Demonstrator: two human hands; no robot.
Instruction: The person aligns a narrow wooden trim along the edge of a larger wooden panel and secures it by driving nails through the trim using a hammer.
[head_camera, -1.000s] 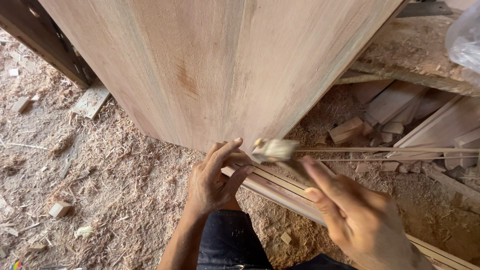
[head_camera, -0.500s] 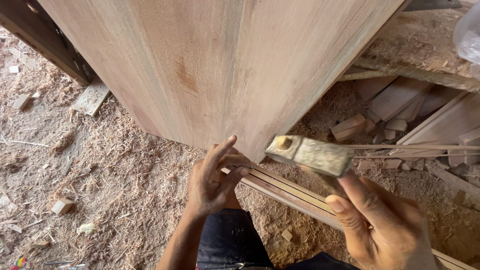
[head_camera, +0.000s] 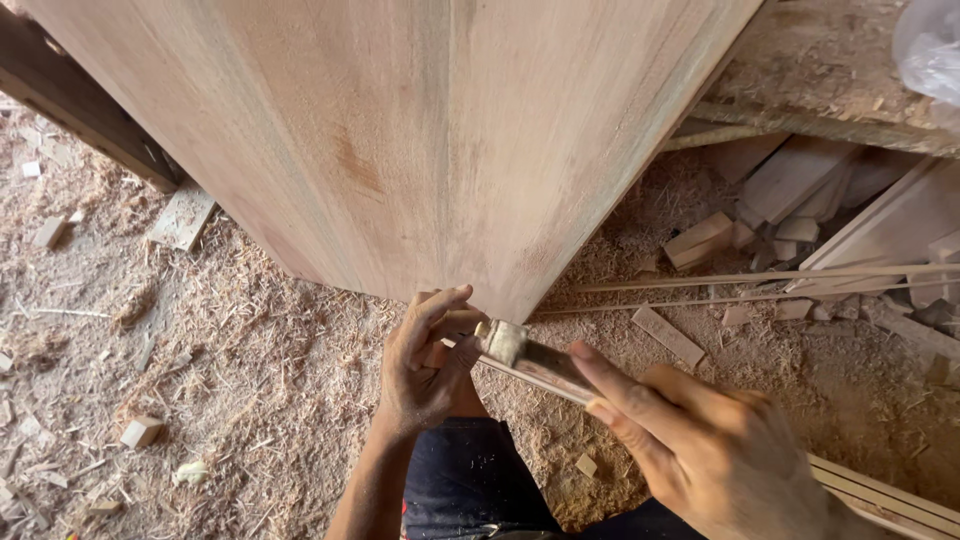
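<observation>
Brush (head_camera: 520, 350) now swung down-left to the panel (head_camera: 420, 150) corner at frame centre; right hand (head_camera: 710, 450) grips its handle, axis running lower right. Left hand (head_camera: 425, 365), nearer, curls closed on a strip.

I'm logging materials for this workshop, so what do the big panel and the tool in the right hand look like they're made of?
The big panel looks like bare, unfinished wood: pinkish-tan, with long grain streaks and no gloss. The tool in the right hand seems to be a brush, with a dark handle, likely wood, and a pale band near the tip; its bristles are hidden beside the left hand.
</observation>
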